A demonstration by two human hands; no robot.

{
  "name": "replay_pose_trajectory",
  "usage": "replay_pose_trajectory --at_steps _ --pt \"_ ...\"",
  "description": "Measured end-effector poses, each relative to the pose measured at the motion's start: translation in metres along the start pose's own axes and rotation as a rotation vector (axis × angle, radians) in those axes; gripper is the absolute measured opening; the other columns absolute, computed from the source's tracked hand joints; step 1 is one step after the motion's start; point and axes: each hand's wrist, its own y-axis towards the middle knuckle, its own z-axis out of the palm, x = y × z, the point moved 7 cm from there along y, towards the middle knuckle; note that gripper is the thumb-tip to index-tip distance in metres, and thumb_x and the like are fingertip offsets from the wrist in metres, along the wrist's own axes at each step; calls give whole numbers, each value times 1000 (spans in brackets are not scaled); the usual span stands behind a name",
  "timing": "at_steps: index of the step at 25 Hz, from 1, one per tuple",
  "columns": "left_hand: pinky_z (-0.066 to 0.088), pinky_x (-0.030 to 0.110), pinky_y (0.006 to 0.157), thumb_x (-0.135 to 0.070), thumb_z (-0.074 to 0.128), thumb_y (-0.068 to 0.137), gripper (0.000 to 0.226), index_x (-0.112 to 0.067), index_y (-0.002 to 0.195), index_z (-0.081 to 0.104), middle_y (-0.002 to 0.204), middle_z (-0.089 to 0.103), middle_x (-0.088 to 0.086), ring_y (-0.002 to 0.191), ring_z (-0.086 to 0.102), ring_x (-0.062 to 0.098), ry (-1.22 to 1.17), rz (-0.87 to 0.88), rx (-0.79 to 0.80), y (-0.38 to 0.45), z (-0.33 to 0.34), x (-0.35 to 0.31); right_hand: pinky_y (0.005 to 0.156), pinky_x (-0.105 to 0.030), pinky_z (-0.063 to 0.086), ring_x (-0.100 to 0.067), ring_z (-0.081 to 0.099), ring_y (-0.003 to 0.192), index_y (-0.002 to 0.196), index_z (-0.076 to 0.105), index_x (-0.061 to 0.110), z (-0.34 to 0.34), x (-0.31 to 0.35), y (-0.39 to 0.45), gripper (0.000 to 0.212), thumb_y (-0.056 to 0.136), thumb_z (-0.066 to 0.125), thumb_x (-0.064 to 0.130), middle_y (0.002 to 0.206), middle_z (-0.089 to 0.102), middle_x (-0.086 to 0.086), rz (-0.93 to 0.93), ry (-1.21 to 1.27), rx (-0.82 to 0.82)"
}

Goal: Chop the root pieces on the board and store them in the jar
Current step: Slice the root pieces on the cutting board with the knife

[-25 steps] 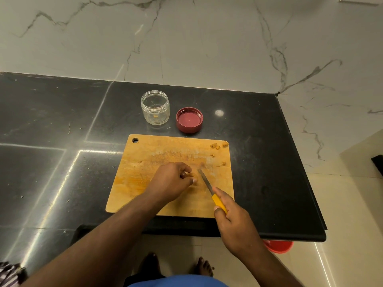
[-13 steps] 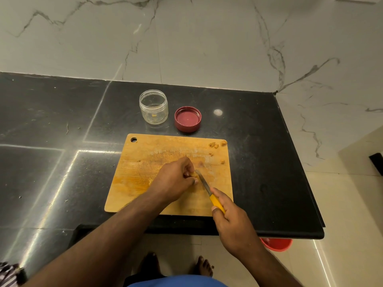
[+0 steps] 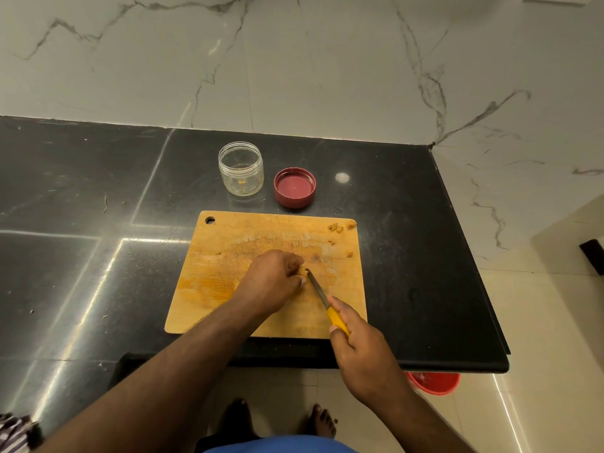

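A wooden cutting board (image 3: 228, 289) lies on the black counter. My left hand (image 3: 271, 282) pinches a small yellow root piece (image 3: 303, 272) near the board's middle. My right hand (image 3: 356, 348) grips a yellow-handled knife (image 3: 318, 294), whose blade tip touches that piece. Several chopped bits (image 3: 340, 227) lie at the board's far right corner. Behind the board stands an open clear jar (image 3: 241, 168) with a few bits inside, and its red lid (image 3: 294, 187) lies upside down to the jar's right.
The black counter (image 3: 408, 256) ends at a front edge near me and a right edge past the board. A marble wall rises behind the jar. A red bucket (image 3: 434, 382) sits on the floor under the counter's right end. My bare feet show below.
My left hand has shifted slightly to the right on the root piece, and the knife blade has swung in to meet the piece. The jar, lid and board have stayed put.
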Motion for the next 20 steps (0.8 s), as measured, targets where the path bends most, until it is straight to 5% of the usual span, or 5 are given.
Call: replay_pose_trajectory --at_steps 6,15,20 --pt "50 20 80 -22 72 92 28 -21 119 70 109 70 -7 96 62 7 -6 -1 -27 3 1 -1 102 -24 44 -1 47 120 153 24 33 -5 7 -3 53 103 38 25 144 45 11 -70 -108 -37" --pt "46 17 77 -21 72 92 30 -18 121 71 111 72 -5 94 62 5 16 14 -43 4 2 1 91 -9 32 6 38 108 155 19 30 3 9 -2 54 104 36 24 142 47 7 -62 -138 -47" --pt "46 16 77 -20 71 92 29 -18 121 71 112 72 -5 93 61 4 24 16 -46 5 3 0 98 -10 32 9 35 116 154 21 30 6 10 -1 53 104 36 24 149 42 10 -64 -123 -29"
